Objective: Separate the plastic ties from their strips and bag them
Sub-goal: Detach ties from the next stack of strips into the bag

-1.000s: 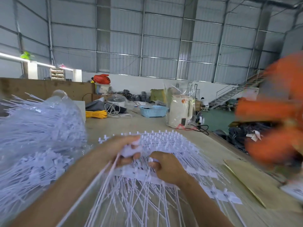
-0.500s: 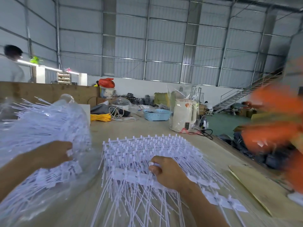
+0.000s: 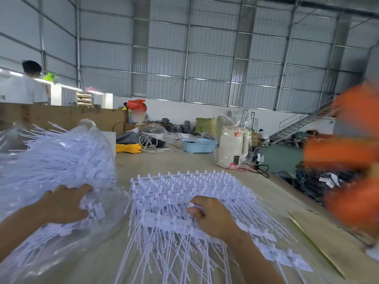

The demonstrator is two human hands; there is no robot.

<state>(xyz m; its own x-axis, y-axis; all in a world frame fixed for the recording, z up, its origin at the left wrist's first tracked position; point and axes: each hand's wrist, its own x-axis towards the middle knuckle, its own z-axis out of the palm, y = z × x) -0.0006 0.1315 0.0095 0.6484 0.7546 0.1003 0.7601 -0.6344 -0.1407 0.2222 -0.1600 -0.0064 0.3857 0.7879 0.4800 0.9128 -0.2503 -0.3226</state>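
A stack of white plastic tie strips (image 3: 184, 193) lies on the wooden table (image 3: 184, 162) in front of me. My right hand (image 3: 215, 220) rests on the stack and pinches the head of one tie (image 3: 191, 205) between thumb and forefinger. To the left, a clear plastic bag (image 3: 51, 160) bulges with loose white ties. My left hand (image 3: 65, 203) is at the bag's mouth and holds a few separated ties (image 3: 95, 211), whose tags stick out between thumb and fingers.
A cream kettle wrapped in plastic (image 3: 231, 148), a blue basket (image 3: 198, 145) and a yellow coiled cable (image 3: 128, 148) stand at the table's far end. Cardboard (image 3: 328, 242) lies at the right. A blurred person in orange (image 3: 352, 160) moves close on the right.
My left hand left the strip stack, carried ties over to the bag on the left and now sits lower at its mouth. My right hand stayed on the stack.
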